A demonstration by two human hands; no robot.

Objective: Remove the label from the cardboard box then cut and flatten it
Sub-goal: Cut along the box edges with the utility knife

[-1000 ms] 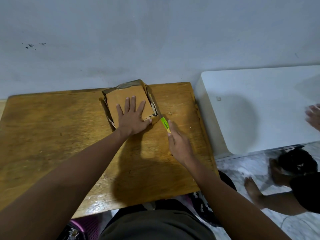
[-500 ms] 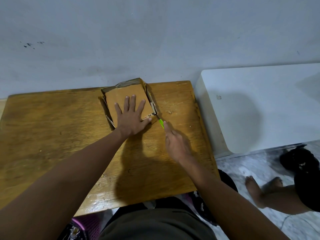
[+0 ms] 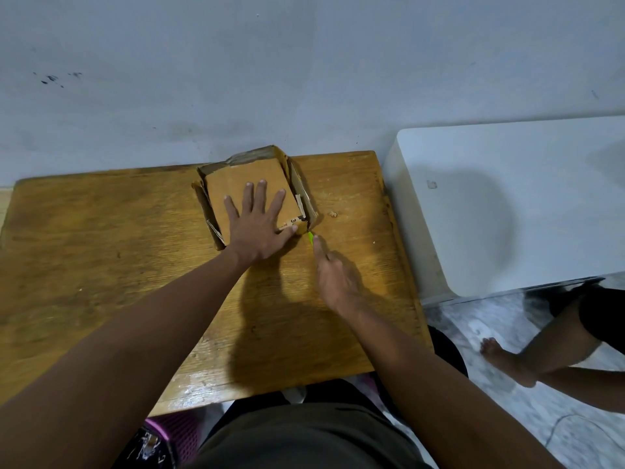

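A small brown cardboard box (image 3: pixel 243 179) lies on the wooden table (image 3: pixel 101 248) near the wall, its side flaps spread. My left hand (image 3: pixel 258 226) presses flat on its top, fingers apart. A scrap of label (image 3: pixel 295 221) with black print shows at the box's near right corner. My right hand (image 3: pixel 334 274) grips a green-handled cutter (image 3: pixel 310 237), of which only a short green tip shows, pointed at that corner. The blade itself is hidden.
A white cabinet top (image 3: pixel 507 204) stands right of the table. Another person's bare leg and foot (image 3: pixel 507 360) are on the marbled floor at the right. Small cardboard crumbs (image 3: pixel 333 214) lie on the table by the box. The wall is directly behind the box.
My right hand has slid the cutter forward toward the box's near right corner, so less of the green handle shows. The left hand stays pressed on the box. The person at right has shifted.
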